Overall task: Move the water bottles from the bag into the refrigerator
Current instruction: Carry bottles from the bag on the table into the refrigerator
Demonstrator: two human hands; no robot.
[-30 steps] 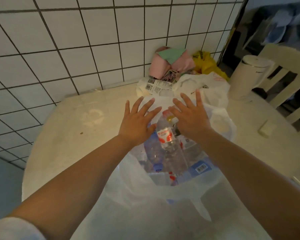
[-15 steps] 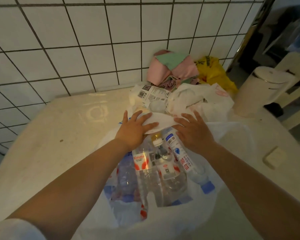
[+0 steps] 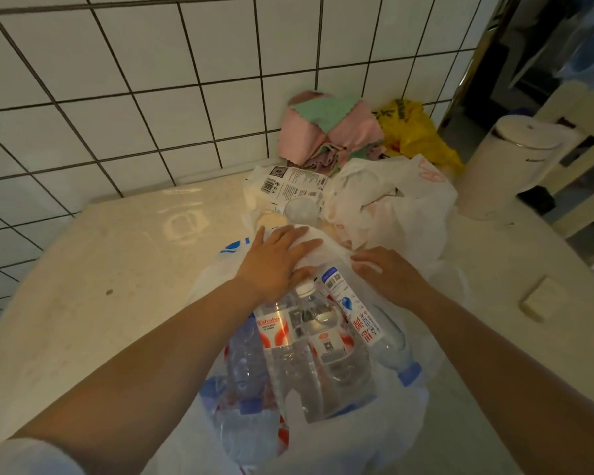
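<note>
Bench (image 3: 117,269): pale, smooth, faintly glossy, speckled stone look. On it, bag (image 3: 340,440) of thin crinkled translucent white plastic; water bottles (image 3: 309,354) inside clear glossy plastic, printed labels. Behind the bag, soft matt cloths (image 3: 323,132) against glazed white wall tiles (image 3: 151,80).

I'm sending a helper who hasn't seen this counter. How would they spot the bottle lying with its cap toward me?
On the pale counter under the tiled wall lies an open white plastic bag full of water bottles. At its right edge, beside the right hand, lies the blue-capped bottle. It alone has a white label with a blue droplet; its neighbours' labels are red.
</note>
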